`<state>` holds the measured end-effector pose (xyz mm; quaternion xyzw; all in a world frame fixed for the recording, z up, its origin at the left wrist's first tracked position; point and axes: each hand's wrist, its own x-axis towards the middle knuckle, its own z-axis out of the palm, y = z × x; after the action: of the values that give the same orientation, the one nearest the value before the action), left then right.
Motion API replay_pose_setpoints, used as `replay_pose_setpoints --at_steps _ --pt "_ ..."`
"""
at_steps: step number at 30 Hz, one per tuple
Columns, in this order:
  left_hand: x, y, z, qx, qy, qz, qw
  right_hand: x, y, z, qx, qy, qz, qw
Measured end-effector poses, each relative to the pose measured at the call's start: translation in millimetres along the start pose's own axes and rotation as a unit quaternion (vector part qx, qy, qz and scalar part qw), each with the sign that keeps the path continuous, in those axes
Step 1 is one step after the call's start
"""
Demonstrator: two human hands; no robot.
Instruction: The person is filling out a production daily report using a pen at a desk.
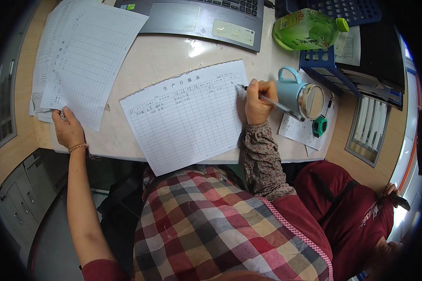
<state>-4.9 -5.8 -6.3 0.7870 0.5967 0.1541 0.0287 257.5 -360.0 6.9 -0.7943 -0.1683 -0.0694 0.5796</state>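
While aslant, pen (284,108), tip (242,87) upper left.

Bright, mostly sharp fisheye view with glare on the desk (192,48) at twelve o'clock, soft shadow on the paper form (187,124) at one, white light toward four, bowed edges and black corners.

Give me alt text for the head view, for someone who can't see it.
A person's right hand holds a pen at a partly filled form on a desk, while the left hand touches a paper stack. Beyond are a laptop and green bottle, with a light-blue cup at right; another person in dark red appears nearby.
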Motion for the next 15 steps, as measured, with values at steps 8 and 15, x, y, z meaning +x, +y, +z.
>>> replay_pose_setpoints --at_steps 8,15 --pt "-5.7 2.2 14.7 -0.025 0.012 0.029 0.999 -49.4 -28.4 6.0 0.157 -0.101 0.107 0.977" --pt "-16.2 19.8 7.7 -0.03 -0.026 0.018 0.999 -71.7 -31.6 17.9 0.135 -0.148 0.125 0.972"
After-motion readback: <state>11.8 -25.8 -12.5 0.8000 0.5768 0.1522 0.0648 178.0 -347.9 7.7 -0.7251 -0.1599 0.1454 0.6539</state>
